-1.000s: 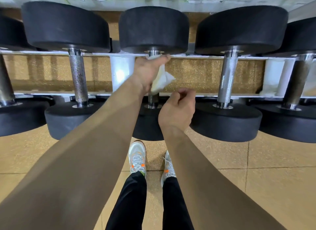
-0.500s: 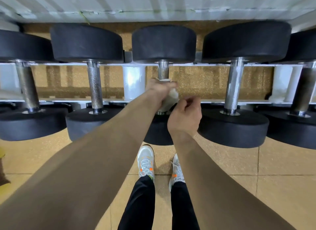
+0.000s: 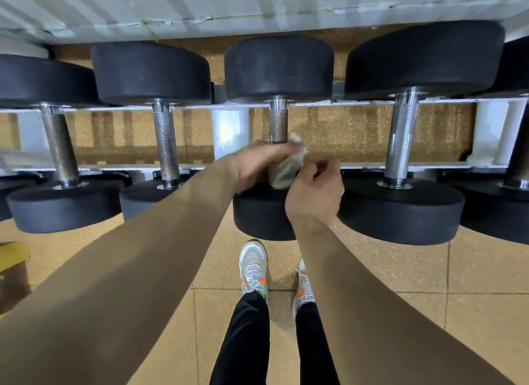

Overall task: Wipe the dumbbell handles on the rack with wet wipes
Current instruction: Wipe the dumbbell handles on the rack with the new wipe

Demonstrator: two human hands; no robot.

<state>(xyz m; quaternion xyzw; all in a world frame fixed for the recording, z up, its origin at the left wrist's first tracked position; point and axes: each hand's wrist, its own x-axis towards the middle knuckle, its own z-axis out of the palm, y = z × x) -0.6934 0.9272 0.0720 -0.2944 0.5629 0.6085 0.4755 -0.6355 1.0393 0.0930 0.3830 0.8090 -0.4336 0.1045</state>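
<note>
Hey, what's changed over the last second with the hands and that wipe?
The left hand slid the wipe down the middle dumbbell handle, from its far end to the near one, still gripping it. The right hand stayed curled beside the wipe; the other dumbbells stayed racked.

To the right of the fingers of the right hand [image 3: 315,195], a wide gap is lying open as far as the next handle [image 3: 400,144]. To the left of the fingers of the left hand [image 3: 254,167], which are wrapping the wipe [image 3: 284,172] round the middle handle [image 3: 278,124], the white rack post [image 3: 230,132] is crowding in just beside. Beyond the fingertips, bare handle is running up to the far head [image 3: 279,69]; beneath them, the near head [image 3: 257,213] is blocking the way.
</note>
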